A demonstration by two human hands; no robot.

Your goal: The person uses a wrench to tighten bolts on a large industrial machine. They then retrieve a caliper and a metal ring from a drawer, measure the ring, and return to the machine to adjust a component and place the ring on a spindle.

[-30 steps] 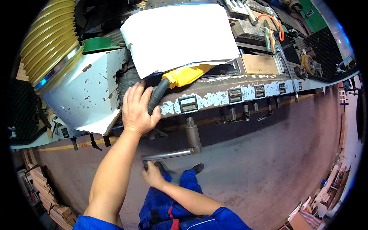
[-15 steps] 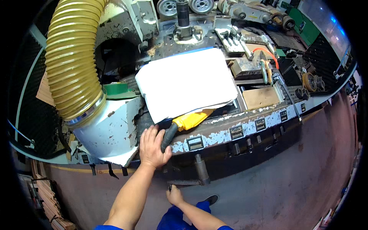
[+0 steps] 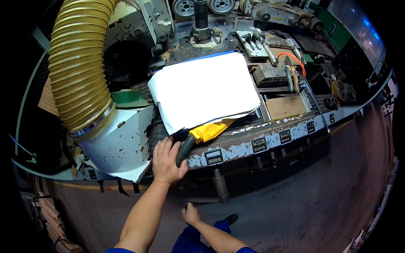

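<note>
My left hand point(image 3: 168, 164) lies open on the front edge of the worn machine bench point(image 3: 236, 145), thumb beside the black handle point(image 3: 184, 149) of a yellow tool point(image 3: 209, 131). A stack of white sheets point(image 3: 202, 88) lies over part of that tool. Below the bench, my right hand point(image 3: 190, 213) is closed on the end of a metal crank handle point(image 3: 200, 200), which joins an upright cylindrical shaft point(image 3: 220, 183).
A yellow ribbed hose point(image 3: 78, 63) enters a chipped white hood point(image 3: 114, 143) at left. Behind stands a black spindle point(image 3: 201, 17). Pliers point(image 3: 290, 78), a red coiled tube point(image 3: 295, 59) and metal fittings point(image 3: 339, 90) lie at right. Planks point(image 3: 50, 219) are stacked at lower left.
The view has shifted since a second ago, showing more machinery at the top, with the bench and hands lower and rightward in the picture. Both hands keep their holds; the picture is darker now.
</note>
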